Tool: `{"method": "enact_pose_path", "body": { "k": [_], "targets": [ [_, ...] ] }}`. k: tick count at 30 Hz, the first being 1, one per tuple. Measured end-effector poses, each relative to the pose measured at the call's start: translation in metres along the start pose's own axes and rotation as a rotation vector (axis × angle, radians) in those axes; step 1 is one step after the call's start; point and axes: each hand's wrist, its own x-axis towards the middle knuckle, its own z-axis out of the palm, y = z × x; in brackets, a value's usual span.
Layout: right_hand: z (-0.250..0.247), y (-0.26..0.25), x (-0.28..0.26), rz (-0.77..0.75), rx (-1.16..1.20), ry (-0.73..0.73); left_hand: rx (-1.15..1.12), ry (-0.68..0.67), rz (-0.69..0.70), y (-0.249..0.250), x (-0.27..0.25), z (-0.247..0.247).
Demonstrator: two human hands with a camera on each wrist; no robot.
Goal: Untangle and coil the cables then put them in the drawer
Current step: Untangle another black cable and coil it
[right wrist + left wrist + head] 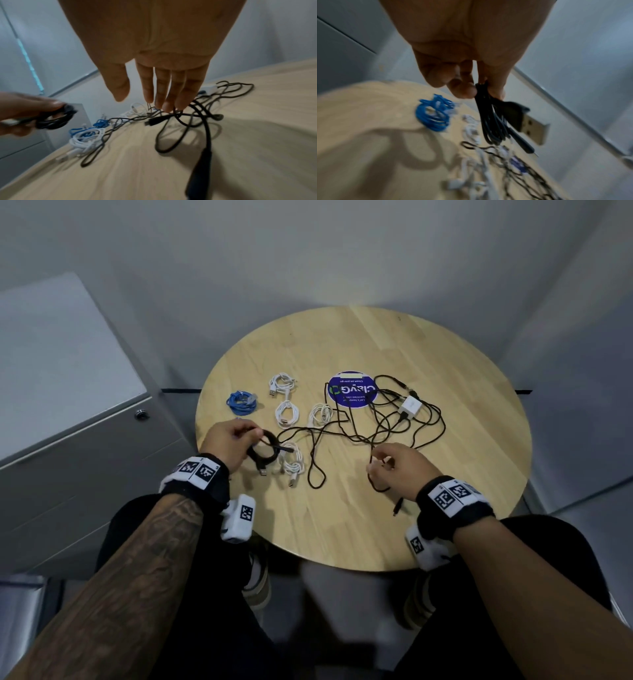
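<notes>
We see our right hand (397, 467) nearest, fingers loosely extended over the loose black cable (359, 433), touching strands; whether it grips, we cannot tell. Our left hand (229, 445) pinches a coiled black cable (263, 451) above the round table (445, 525). Beyond lie white coiled cables (286, 412), a blue coil (241, 402), and a white adapter (411, 405). A grey drawer cabinet (85, 419) stands left, closed.

Dim overhead light, soft shadows, blurred wrist views, bowed wide-angle edges.
</notes>
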Motion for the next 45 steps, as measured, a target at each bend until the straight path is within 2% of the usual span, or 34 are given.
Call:
{"method": "enact_pose_path", "body": {
  "k": [5, 9, 15, 17, 20, 22, 24, 27, 30, 33, 35, 38, 42, 45],
  "targets": [
    [-0.005, 0.010, 0.007, 0.125, -0.034, 0.137, 0.280, -0.085, -0.170, -0.043, 0.001, -0.012],
    [-0.002, 0.009, 0.007, 0.213, -0.178, 0.015, 0.405, -0.032, -0.242, -0.054, 0.003, -0.012],
    [-0.006, 0.013, 0.006, 0.224, -0.103, -0.090, 0.357, -0.021, -0.265, -0.046, -0.003, -0.003],
    [-0.007, 0.018, 0.006, 0.218, -0.161, -0.082, 0.398, 0.033, -0.219, -0.038, -0.006, -0.005],
    [-0.007, 0.025, 0.003, 0.193, -0.200, 0.014, 0.349, 0.160, -0.031, -0.015, -0.013, -0.006],
    [-0.006, 0.028, 0.001, 0.165, -0.225, 0.034, 0.280, 0.151, 0.108, 0.007, -0.020, 0.000],
    [-0.004, 0.029, 0.000, 0.144, -0.222, 0.073, 0.227, 0.082, 0.208, 0.030, -0.028, 0.013],
    [-0.006, 0.027, 0.001, 0.146, -0.062, 0.161, 0.162, -0.056, 0.330, 0.059, -0.037, 0.040],
    [-0.021, 0.019, 0.005, 0.095, 0.187, 0.213, 0.164, -0.260, 0.357, 0.080, -0.042, 0.073],
    [-0.045, 0.005, 0.009, -0.011, 0.307, 0.188, 0.256, -0.448, 0.377, 0.095, -0.042, 0.107],
    [-0.060, -0.006, 0.010, -0.085, 0.395, 0.157, 0.301, -0.520, 0.415, 0.104, -0.039, 0.126],
    [-0.084, -0.022, 0.010, -0.157, 0.544, 0.183, 0.248, -0.543, 0.351, 0.109, -0.028, 0.143],
    [-0.116, -0.041, 0.009, -0.204, 0.697, 0.259, 0.090, -0.420, 0.289, 0.110, -0.009, 0.150],
    [-0.144, -0.052, 0.011, -0.261, 0.846, 0.394, -0.006, -0.345, 0.239, 0.118, 0.001, 0.142]
  ]
}}
